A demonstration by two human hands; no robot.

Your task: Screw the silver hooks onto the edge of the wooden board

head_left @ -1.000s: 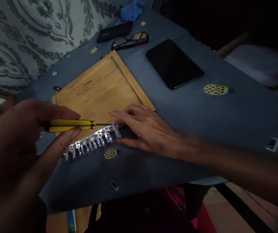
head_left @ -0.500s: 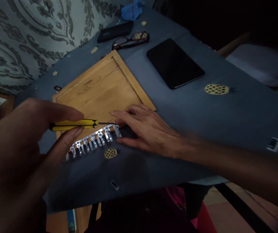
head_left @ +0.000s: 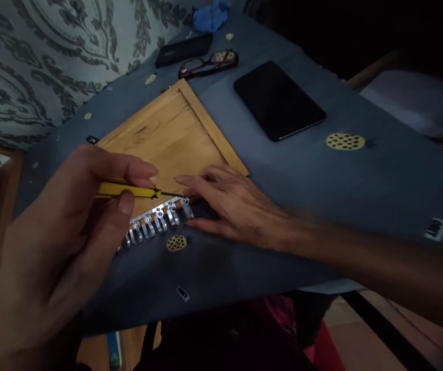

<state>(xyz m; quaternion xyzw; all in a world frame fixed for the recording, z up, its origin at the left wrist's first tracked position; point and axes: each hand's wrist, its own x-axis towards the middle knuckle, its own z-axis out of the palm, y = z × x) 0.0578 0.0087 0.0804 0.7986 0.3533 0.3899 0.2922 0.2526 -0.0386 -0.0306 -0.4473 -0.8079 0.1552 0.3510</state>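
Note:
My left hand (head_left: 78, 226) is closed round the yellow handle of a screwdriver (head_left: 138, 191). Its thin shaft points right, the tip at the right end of a metal hook rail (head_left: 159, 212) with several curved hooks. That rail runs along the near edge of a wooden board (head_left: 167, 139), which lies tilted on the blue cloth. My right hand (head_left: 233, 206) rests on the board's near right corner, thumb and fingers apart around the last hook. Whether its fingertips grip the rail end is hidden. My left hand covers the rail's left end.
A black tablet (head_left: 279, 100) lies right of the board on the tablecloth (head_left: 360, 196). Beyond the board are eyeglasses (head_left: 208, 63), a dark case (head_left: 184, 50) and a blue crumpled cloth (head_left: 210, 16). A patterned curtain (head_left: 70, 46) hangs at the back left.
My left hand has shifted right and its fingers have moved along the yellow handle towards the shaft. It now covers more of the rail's left part. My right hand stays in place.

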